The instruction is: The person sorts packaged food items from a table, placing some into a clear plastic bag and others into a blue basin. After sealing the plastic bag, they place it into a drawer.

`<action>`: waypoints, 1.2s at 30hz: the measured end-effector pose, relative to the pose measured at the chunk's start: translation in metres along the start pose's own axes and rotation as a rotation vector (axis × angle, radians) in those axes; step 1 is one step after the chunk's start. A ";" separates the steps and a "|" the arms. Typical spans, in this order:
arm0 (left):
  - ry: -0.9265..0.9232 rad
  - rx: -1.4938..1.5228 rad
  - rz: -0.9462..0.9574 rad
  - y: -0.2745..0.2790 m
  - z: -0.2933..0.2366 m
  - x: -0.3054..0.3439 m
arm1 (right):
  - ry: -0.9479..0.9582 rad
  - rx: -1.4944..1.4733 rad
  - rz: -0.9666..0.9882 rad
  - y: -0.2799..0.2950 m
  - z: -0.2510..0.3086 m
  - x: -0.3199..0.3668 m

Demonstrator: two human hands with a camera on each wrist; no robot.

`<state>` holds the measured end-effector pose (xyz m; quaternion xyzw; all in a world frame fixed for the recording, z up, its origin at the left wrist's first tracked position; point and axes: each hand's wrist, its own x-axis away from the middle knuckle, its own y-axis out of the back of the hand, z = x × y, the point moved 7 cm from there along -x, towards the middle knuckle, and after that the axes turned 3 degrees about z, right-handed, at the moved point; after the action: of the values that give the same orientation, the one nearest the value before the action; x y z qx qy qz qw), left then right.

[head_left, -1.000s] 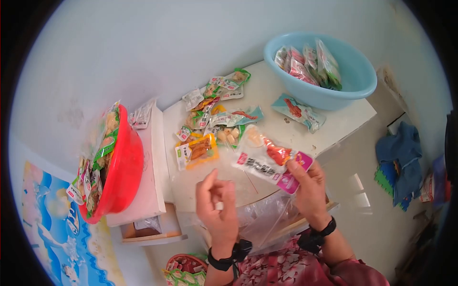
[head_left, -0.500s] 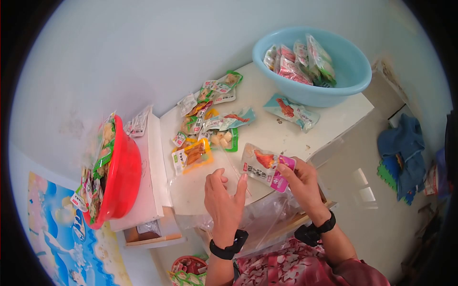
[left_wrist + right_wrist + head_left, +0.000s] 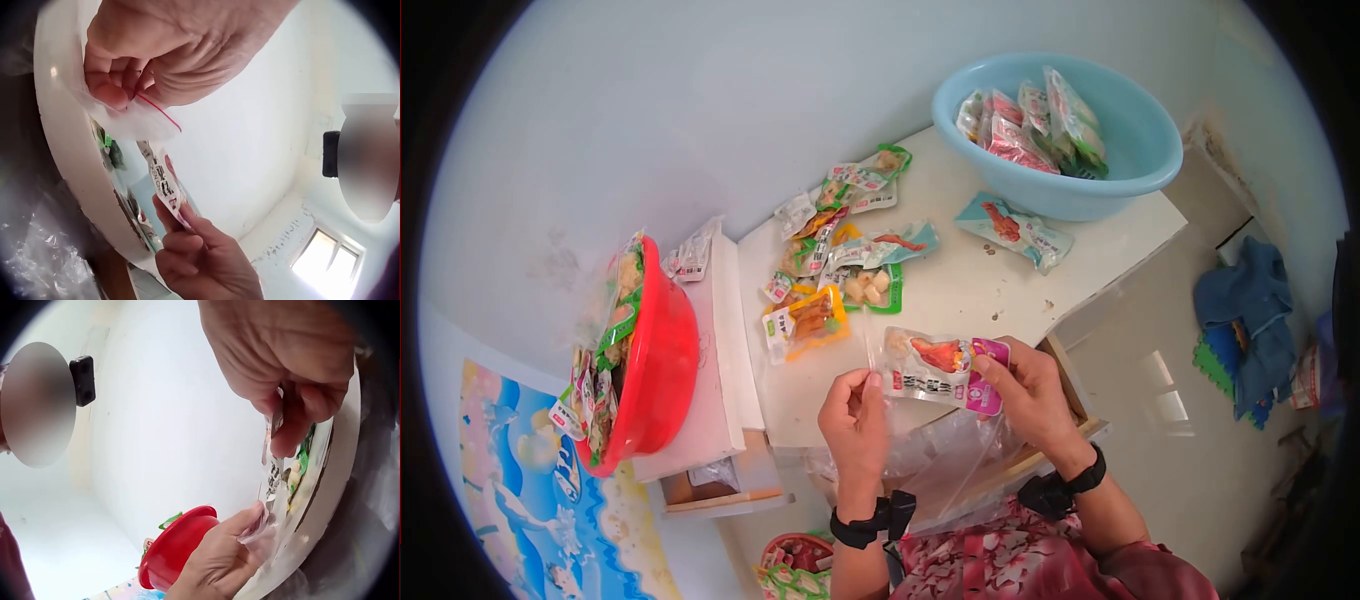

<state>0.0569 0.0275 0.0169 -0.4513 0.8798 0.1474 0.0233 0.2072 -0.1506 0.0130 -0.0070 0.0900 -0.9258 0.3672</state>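
My right hand pinches the purple end of a snack packet that shows orange-red food on its front. My left hand pinches a clear bag at its edge, just left of the packet. The left wrist view shows the clear bag with a red line along its edge, gripped by curled fingers. In the right wrist view the packet is seen nearly edge-on, its far end close to the clear bag.
A pile of packets lies on the white table, with a teal packet at the right. The blue basin and red basin hold packets. An open drawer is at the lower left.
The packet has moved left and down and now lies level near my left hand. My left fingers, apart before, have closed on the edge of the clear bag.
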 end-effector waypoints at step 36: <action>-0.312 -0.127 0.088 -0.025 -0.058 0.026 | -0.214 0.026 0.512 -0.064 -0.005 -0.040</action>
<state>0.0670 -0.0228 0.0621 -0.3846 0.8733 0.2717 0.1246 0.1929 -0.0771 0.0211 -0.0774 0.0377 -0.7979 0.5966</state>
